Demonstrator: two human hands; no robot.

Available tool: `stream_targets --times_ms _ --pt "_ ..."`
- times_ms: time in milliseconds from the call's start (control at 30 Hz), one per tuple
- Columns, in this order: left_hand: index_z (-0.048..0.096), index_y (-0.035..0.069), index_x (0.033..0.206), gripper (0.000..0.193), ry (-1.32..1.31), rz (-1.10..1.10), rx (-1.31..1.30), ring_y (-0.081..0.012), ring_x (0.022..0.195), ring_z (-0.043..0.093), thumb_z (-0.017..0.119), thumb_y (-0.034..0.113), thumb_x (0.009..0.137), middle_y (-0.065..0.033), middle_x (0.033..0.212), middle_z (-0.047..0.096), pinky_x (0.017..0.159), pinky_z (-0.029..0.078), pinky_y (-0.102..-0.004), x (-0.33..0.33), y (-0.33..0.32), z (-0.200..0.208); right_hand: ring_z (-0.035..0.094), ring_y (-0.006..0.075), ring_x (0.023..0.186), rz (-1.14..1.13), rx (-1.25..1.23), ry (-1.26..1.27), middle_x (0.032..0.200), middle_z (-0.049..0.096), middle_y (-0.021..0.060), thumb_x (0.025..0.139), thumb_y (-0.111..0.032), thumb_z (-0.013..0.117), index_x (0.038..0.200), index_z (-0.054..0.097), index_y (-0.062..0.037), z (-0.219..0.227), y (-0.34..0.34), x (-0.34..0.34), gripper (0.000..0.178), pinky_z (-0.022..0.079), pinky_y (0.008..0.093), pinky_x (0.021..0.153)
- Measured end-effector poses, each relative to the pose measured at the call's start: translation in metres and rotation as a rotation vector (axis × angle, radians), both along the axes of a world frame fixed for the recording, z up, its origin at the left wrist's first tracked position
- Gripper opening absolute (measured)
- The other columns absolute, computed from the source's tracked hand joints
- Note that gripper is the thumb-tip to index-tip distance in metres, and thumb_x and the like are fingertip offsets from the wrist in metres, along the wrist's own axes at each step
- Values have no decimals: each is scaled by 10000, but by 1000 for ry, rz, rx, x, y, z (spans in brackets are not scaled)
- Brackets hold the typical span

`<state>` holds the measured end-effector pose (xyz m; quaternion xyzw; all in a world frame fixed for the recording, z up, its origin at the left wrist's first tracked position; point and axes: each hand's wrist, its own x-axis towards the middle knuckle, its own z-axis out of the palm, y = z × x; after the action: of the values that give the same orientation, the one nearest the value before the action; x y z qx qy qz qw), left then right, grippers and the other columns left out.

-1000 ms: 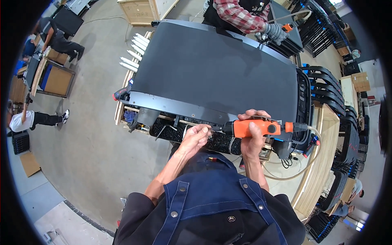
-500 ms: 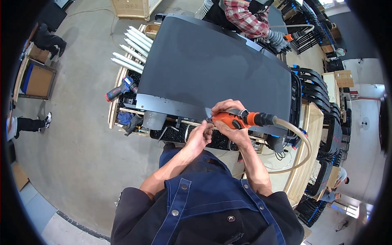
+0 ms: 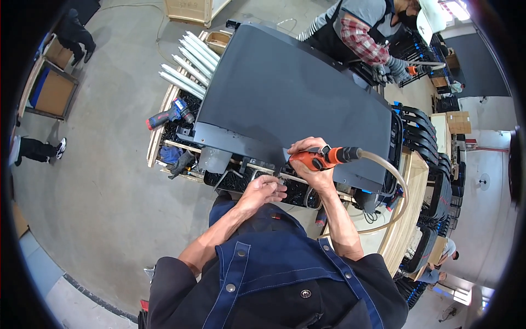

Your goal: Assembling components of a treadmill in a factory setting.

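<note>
My right hand (image 3: 314, 174) is wrapped round an orange and black air tool (image 3: 316, 159), its clear hose (image 3: 399, 183) curving off to the right. The tool's nose points left, at the near edge of a large dark flat deck (image 3: 296, 93) with a grey side rail (image 3: 230, 141). My left hand (image 3: 262, 193) is lower and to the left, just off the tool's nose. Its fingers are curled together at the tips; whatever they hold is too small to make out. Beneath the rail, a tray of small black parts (image 3: 233, 180) shows partly behind my hands.
A cordless drill (image 3: 172, 113) rests on the wooden frame at left, beside white tubes (image 3: 189, 66). Dark gloves (image 3: 183, 164) lie below it. Across the deck, a gloved co-worker (image 3: 364, 41) holds another orange tool (image 3: 413, 70). Black curved parts (image 3: 424, 123) are stacked at right.
My left hand has dropped down and away from the tool's nose. My right hand keeps its grip on the tool. The co-worker's gloved hands appear farther right, and the whole view has shifted slightly.
</note>
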<state>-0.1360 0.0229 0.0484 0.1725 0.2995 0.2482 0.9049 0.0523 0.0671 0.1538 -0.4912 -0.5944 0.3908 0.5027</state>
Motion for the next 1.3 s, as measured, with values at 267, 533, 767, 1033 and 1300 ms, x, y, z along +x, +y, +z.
stream_targets --times_ms 267,533,767,1033,1300 --pt "650 40 1059 218 7 150 64 -142 847 692 689 245 995 -73 987 703 751 585 -272 -5 -10 -3 707 270 1073 91 55 226 1220 636 160 729 131 741 1170 594 -27 38 6 2 491 588 415 917" --pt "655 105 967 230 -121 430 -189 -116 714 637 716 327 969 0 818 663 648 545 -256 3 -25 -4 668 279 996 73 53 589 1129 603 141 781 -86 754 1207 553 -63 56 -28 31 472 515 543 1027" --pt "663 105 1006 190 330 522 -361 -94 628 535 673 295 1007 13 770 616 552 458 -255 -17 -66 -110 643 256 997 -49 -128 570 1123 608 135 792 -73 746 1193 537 -67 14 -68 71 453 511 508 1025" --pt "689 129 870 277 831 434 -367 -68 511 390 744 390 945 52 658 494 457 335 -250 -39 -54 -205 675 257 982 -149 -321 608 1105 635 136 785 -43 754 1177 549 -41 -13 -92 89 442 548 452 957" --pt "708 108 989 234 847 367 -340 -97 567 444 668 338 997 26 693 500 474 358 -268 -39 -62 -229 662 247 984 -152 -305 615 1108 620 130 796 -47 739 1183 549 -55 -15 -90 96 432 527 468 990"
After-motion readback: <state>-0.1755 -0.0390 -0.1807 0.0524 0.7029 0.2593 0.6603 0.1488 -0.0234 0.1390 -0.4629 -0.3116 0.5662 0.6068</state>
